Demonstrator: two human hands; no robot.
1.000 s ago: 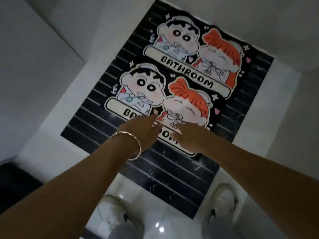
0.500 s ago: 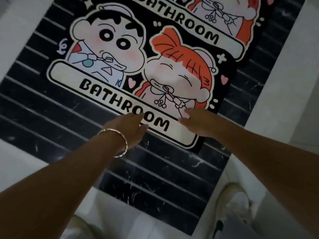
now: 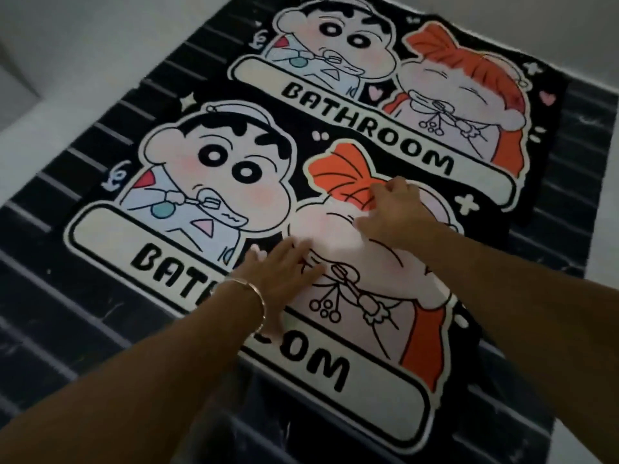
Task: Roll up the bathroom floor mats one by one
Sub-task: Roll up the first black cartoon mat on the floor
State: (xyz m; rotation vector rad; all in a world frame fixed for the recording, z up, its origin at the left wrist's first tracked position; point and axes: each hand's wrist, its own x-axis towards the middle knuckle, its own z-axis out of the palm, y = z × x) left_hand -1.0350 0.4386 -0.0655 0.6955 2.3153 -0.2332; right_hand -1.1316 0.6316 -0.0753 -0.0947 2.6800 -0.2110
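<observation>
Black near mat (image 3: 214,182), flat before the far mat (image 3: 338,55), bore left hand (image 3: 281,266) and right hand (image 3: 395,209), fingers (image 3: 298,251) released.

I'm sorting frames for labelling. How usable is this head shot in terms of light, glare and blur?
Head view: dim overall, with one pale bright patch on the near mat between the left hand and the right hand. The striped floor smears with motion blur toward the frame edges. BATHROOM on the far mat still reads clearly.
</observation>
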